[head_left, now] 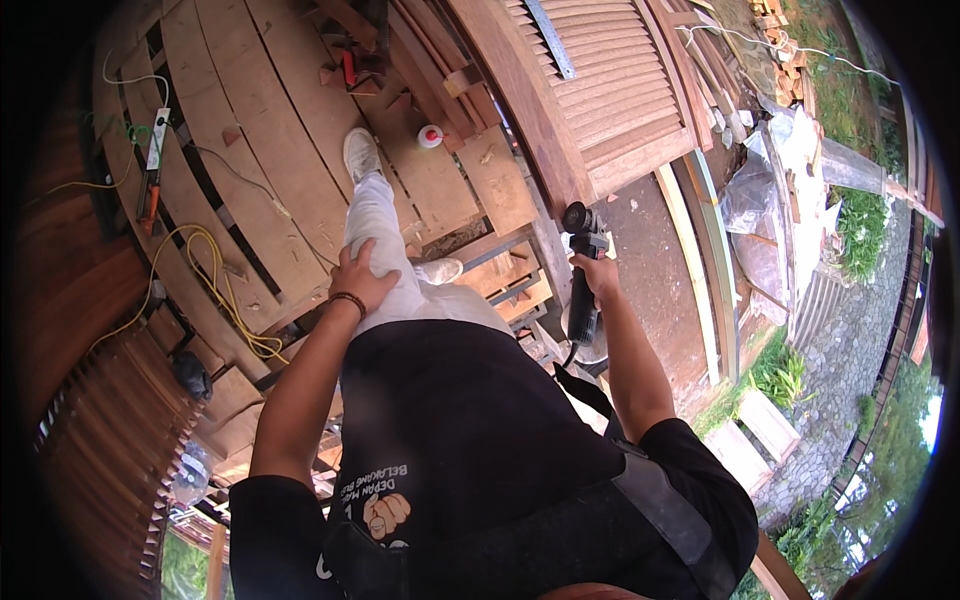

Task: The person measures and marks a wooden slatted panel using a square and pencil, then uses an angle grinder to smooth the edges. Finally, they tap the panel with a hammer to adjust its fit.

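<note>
My right hand (600, 275) is wrapped round the black body of an angle grinder (583, 305), held upright in the picture. Its round disc end (577, 217) is close to the near corner of a brown louvred wooden panel (560, 165); whether they touch I cannot tell. A metal ruler (552, 40) lies across the slats. With fingers spread, my left hand (362, 282) rests on my white trouser leg (372, 215), a dark bracelet round its wrist. Nothing shows in that hand.
Left of me, a wooden plank platform (215, 110) with gaps holds a white power strip (157, 138), an orange-and-black tool (148, 205) and a loose yellow cord (212, 270). A red-capped bottle (430, 137) stands ahead. Long timbers (690, 265) and plastic sheeting (750, 200) lie to the right.
</note>
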Demonstrator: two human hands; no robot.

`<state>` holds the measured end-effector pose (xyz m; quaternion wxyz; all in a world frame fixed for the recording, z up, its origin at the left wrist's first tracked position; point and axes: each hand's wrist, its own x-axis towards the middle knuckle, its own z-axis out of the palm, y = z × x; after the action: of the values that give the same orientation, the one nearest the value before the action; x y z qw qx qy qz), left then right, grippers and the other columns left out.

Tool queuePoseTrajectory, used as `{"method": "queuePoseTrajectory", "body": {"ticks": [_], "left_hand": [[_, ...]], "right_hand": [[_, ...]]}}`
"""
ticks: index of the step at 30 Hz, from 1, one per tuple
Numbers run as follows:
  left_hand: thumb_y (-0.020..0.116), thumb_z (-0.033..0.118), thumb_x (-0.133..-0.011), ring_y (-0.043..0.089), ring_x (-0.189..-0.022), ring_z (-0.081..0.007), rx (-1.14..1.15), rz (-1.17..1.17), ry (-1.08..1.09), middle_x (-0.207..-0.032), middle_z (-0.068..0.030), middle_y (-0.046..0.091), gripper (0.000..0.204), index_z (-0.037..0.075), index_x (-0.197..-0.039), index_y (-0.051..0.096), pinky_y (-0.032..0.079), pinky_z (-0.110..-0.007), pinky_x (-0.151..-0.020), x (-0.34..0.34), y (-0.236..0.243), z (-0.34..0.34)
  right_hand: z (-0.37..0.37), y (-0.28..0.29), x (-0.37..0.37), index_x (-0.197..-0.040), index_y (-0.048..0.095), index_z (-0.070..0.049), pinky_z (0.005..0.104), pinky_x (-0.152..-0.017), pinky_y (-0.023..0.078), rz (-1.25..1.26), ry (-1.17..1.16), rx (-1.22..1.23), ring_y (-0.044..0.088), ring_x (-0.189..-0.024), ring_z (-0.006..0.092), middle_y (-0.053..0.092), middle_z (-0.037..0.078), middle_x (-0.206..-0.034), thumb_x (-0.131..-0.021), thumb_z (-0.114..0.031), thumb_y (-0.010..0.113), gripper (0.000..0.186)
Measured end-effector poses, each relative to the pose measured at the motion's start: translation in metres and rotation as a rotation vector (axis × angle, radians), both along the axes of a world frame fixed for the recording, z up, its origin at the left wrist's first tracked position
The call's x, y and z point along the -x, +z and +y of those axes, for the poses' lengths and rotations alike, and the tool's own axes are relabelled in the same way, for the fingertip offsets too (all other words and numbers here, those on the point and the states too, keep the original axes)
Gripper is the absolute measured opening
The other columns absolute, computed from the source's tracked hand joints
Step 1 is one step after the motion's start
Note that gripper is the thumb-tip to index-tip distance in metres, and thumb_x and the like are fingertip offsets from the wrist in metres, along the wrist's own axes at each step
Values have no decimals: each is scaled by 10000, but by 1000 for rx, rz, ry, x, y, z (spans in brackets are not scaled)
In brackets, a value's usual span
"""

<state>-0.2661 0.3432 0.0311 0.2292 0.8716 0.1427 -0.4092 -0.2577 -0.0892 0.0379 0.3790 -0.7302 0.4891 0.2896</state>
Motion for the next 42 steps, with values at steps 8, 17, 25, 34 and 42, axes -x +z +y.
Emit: {"method": "queuePoseTrajectory", "body": {"ticks": [8, 17, 25, 34, 42], "left_hand": [[686, 518, -761, 410, -1310, -434, 8, 11, 23, -1509, -217, 291, 834, 230, -1474, 361, 360, -449, -1098, 2, 0, 1], [685, 519, -762, 417, -1297, -445, 9, 8, 23, -1505, -216, 297, 834, 235, -1474, 356, 367, -453, -1091, -4, 2, 1], [675, 531, -748, 434, -1270, -441, -21, -5, 7, -1523, -159, 260, 837, 285, -1476, 342, 398, -463, -1070, -3, -9, 1], [674, 534, -750, 439, -1263, -440, -20, 6, 9, -1528, -155, 256, 829, 286, -1471, 349, 404, -464, -1065, -6, -5, 1], [672, 535, -753, 431, -1272, -439, -14, -13, 21, -1526, -146, 263, 823, 288, -1470, 352, 403, -463, -1068, -7, -6, 5]], "right_hand": [[-1, -7, -1, -809, 624, 15, 372, -498, 502, -22, -20, 2, 604, -527, 223, 626, 114, -699, -706, -203, 741, 268], [-12, -18, -5, -827, 620, 28, 370, -498, 512, -38, 16, 26, 608, -527, 227, 615, 119, -681, -715, -193, 738, 274], [-7, -13, -12, -836, 626, 19, 367, -506, 509, -34, -14, 13, 611, -550, 220, 617, 107, -695, -709, -186, 739, 267], [-5, -11, -1, -841, 635, 43, 364, -494, 499, -28, 8, 18, 602, -519, 233, 618, 117, -683, -713, -185, 735, 280], [-16, -20, -21, -803, 628, 49, 387, -484, 514, -77, -9, 20, 618, -523, 244, 623, 141, -697, -717, -170, 723, 254]]}}
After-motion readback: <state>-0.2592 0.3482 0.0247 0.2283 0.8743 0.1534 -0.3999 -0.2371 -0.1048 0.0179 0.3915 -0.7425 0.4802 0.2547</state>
